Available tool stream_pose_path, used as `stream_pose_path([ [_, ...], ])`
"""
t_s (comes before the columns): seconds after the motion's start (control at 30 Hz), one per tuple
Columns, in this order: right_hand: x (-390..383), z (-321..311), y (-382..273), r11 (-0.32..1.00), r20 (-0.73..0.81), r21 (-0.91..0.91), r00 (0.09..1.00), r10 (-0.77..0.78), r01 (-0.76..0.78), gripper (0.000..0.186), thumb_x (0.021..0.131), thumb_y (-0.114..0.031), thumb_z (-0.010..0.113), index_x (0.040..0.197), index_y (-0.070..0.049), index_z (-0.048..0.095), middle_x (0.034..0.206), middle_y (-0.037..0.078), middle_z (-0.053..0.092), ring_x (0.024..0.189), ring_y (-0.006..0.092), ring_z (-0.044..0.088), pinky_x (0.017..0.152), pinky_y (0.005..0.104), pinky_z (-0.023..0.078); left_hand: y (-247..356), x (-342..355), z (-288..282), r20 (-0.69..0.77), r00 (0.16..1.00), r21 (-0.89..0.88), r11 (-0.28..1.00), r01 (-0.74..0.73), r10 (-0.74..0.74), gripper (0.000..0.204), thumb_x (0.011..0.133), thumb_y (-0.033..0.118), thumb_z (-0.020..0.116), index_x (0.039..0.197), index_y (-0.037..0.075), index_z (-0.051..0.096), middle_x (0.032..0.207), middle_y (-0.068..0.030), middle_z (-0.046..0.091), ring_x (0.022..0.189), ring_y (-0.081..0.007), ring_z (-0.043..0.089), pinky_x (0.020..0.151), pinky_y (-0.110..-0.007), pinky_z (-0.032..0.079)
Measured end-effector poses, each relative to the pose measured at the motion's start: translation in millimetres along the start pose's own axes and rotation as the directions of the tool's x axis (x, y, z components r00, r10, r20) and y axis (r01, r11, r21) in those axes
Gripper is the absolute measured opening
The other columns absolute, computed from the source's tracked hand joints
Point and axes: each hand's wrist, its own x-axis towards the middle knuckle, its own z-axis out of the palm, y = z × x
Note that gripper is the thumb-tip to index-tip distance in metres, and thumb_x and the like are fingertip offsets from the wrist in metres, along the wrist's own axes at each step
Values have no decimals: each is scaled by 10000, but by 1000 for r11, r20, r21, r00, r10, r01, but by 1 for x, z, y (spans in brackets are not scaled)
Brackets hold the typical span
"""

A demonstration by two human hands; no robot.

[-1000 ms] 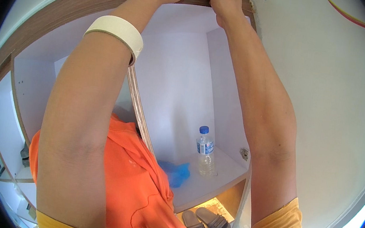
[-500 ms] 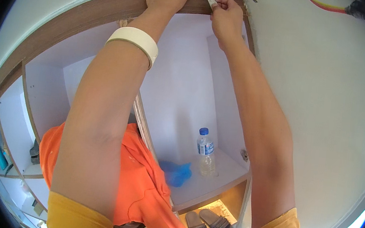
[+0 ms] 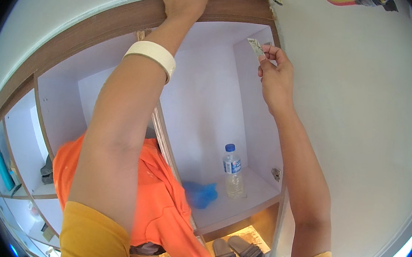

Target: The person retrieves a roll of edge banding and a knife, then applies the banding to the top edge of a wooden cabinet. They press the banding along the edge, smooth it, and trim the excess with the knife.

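Up at the brown wooden trim board (image 3: 232, 6) along the cabinet's top, my left hand (image 3: 184, 0) is closed with its fingers curled; whatever they may hold is hidden. Around my left forearm sits a roll of cream masking tape (image 3: 154, 56). My right hand (image 3: 276, 78) is in front of the cabinet's upper right side, apart from the board. Between its thumb and fingers it pinches a small flat pale piece with dark smears (image 3: 255, 46), its free end tilted up and left.
Inside the white cabinet (image 3: 206, 79) stand a water bottle (image 3: 232, 168) and a crumpled blue plastic bag (image 3: 202, 195). Orange clothing (image 3: 159, 198) hangs over the divider. Sandals (image 3: 226, 255) lie in the lower compartment. Loose wires (image 3: 347, 1) protrude at upper right; a teal bottle (image 3: 2, 168) stands far left.
My right hand has come down and right, away from the trim board, still pinching the flat piece. My left hand stays at the board, its thumb now drawn in.
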Motion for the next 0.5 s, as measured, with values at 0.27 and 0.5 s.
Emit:
stream_pose_path([
  [0.27, -21, 4, -9, 996, 93, -80, 996, -17, 24, 214, 978, -42, 597, 1176, 17, 654, 1029, 98, 666, 720, 134, 581, 697, 322, 488, -5, 2, -11, 87, 994, 124, 991, 50, -61, 255, 968, 339, 687, 1079, 139, 801, 1003, -148, 771, 931, -334, 737, 823, -446, 571],
  [0.5, -27, 7, -18, 992, 122, -103, 990, -66, 79, 216, 977, -37, 595, 1178, 9, 657, 1049, 123, 677, 753, 181, 598, 737, 344, 498, -18, 4, -11, 49, 998, 113, 993, 38, -44, 260, 960, 366, 691, 1040, 149, 809, 956, -161, 771, 921, -370, 734, 817, -479, 575],
])
